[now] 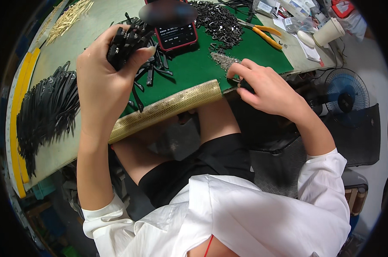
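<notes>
My left hand (106,64) is raised over the left of the green mat, its fingers wrapped round a bundle of black eyeglass temples (125,45) with small metal spots at their ends. Loose black temples (161,64) lie on the mat beyond and beside it. On the right, my right hand (262,85) is at the mat's front edge, fingers curled and thumb drawn in. Something dark shows between them, too hidden to name. Its fingertips are beside a heap of tiny metal pieces (224,61) that look like screws.
A gold mesh-patterned roll (172,107) runs along the table's front edge. Black temples (48,111) are massed at left. Behind are a red-cased phone (176,38), small black parts (215,25) and orange-handled pliers (266,37). A pale cup (329,32) and fan (347,94) are right.
</notes>
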### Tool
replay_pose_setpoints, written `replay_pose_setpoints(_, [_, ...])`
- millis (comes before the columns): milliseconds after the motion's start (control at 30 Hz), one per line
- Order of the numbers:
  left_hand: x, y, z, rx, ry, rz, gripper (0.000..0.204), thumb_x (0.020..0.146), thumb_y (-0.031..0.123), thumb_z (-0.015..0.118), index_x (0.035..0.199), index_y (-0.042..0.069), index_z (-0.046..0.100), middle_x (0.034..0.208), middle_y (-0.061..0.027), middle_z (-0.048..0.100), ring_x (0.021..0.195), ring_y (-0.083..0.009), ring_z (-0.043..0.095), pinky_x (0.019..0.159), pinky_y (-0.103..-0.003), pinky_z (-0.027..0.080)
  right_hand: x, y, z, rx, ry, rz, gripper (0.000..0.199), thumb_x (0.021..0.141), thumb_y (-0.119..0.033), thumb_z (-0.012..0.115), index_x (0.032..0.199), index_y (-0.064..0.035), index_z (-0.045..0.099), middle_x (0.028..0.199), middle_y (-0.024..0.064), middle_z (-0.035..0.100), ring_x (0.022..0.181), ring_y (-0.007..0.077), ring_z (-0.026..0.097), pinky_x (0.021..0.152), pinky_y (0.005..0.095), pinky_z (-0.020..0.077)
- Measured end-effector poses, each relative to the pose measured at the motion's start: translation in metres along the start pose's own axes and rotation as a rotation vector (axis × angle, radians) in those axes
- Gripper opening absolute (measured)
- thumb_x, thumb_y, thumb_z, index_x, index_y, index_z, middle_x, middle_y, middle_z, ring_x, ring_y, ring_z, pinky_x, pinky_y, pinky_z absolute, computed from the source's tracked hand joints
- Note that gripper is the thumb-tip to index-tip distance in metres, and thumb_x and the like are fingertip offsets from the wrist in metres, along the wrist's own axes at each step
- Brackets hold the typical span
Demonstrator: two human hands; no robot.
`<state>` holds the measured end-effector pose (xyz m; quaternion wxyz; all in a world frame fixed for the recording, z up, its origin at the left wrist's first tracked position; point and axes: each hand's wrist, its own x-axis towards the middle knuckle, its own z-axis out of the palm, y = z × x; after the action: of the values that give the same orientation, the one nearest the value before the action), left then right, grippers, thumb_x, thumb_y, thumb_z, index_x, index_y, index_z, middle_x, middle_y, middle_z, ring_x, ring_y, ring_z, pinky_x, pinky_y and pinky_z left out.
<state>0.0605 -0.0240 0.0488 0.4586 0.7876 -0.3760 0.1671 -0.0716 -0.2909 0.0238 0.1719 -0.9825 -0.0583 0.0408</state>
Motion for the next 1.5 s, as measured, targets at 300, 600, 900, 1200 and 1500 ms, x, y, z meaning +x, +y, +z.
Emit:
replay_pose_setpoints(300, [-0.011,0.001,-0.001,-0.118,-0.006,-0.080,0.021,0.084,0.013,0.077,0.086,-0.001,0.062,0.067,0.0009,0.057,0.063,-0.0062,0.048,0.059,-0.023,0.040,0.002,-0.002,0.001,0.009,0.016,0.024,0.027,0.084,-0.008,0.061,0.111,-0.0059,0.057,0.102,0.0161,0.060,0.095,0.0367,0.063,0.083,0.0431,0.0499])
replay_pose_setpoints(600, [-0.014,0.006,-0.004,-0.266,-0.101,-0.158,0.017,0.084,0.010,0.075,0.089,-0.001,0.063,0.070,-0.0008,0.063,0.063,-0.0060,0.058,0.060,-0.021,0.044,0.002,-0.004,0.002,0.005,0.034,0.054,0.026,0.085,-0.009,0.061,0.111,-0.0062,0.057,0.101,0.0165,0.062,0.093,0.0372,0.063,0.081,0.0434,0.0507])
replay_pose_setpoints(900, [-0.027,0.007,-0.008,-0.255,-0.163,-0.241,0.025,0.086,0.005,0.073,0.109,-0.003,0.067,0.089,-0.0037,0.069,0.071,-0.0070,0.061,0.066,-0.021,0.050,0.010,-0.011,0.001,-0.055,0.043,0.007,0.027,0.085,-0.009,0.057,0.112,-0.0058,0.059,0.099,0.0212,0.062,0.088,0.0401,0.064,0.079,0.0466,0.0516])
replay_pose_setpoints(1200, [-0.052,0.014,-0.003,-0.130,0.015,0.076,0.024,0.080,0.000,0.076,0.102,-0.004,0.067,0.085,-0.0067,0.070,0.075,-0.0106,0.063,0.068,-0.022,0.048,0.017,-0.015,-0.002,0.140,0.055,-0.083,0.031,0.086,-0.009,0.059,0.117,-0.0085,0.059,0.098,0.0117,0.060,0.072,0.0261,0.066,0.064,0.0358,0.0525])
replay_pose_setpoints(1500, [-0.053,0.026,0.006,0.025,0.092,0.322,0.044,0.058,-0.007,0.068,0.102,-0.005,0.067,0.076,-0.0126,0.066,0.064,-0.0266,0.066,0.058,-0.031,0.053,0.001,-0.089,-0.007,1.528,-0.172,-0.011,0.050,0.088,-0.020,0.062,0.133,-0.0049,0.047,0.111,0.0111,0.057,0.048,0.0065,0.054,0.039,0.0173,0.0399])
